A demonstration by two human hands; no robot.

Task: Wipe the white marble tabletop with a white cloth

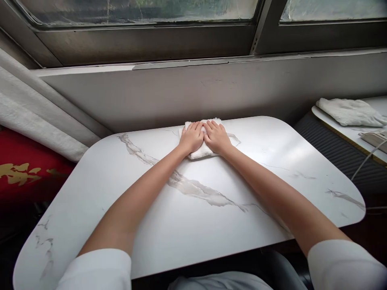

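A small folded white cloth (202,152) lies at the far edge of a white marble-patterned table (187,217). Both my arms are stretched out over the table. My left hand (191,137) lies flat on the cloth's left half, fingers together and extended. My right hand (216,137) lies flat on its right half, touching the left hand. Neither hand grips the cloth; both press on top of it.
A grey wall and window sill (181,64) rise right behind the table. A second table at the right carries another white cloth (347,112) and a cabled device (375,139). A red panel with gold marks (24,169) stands at the left.
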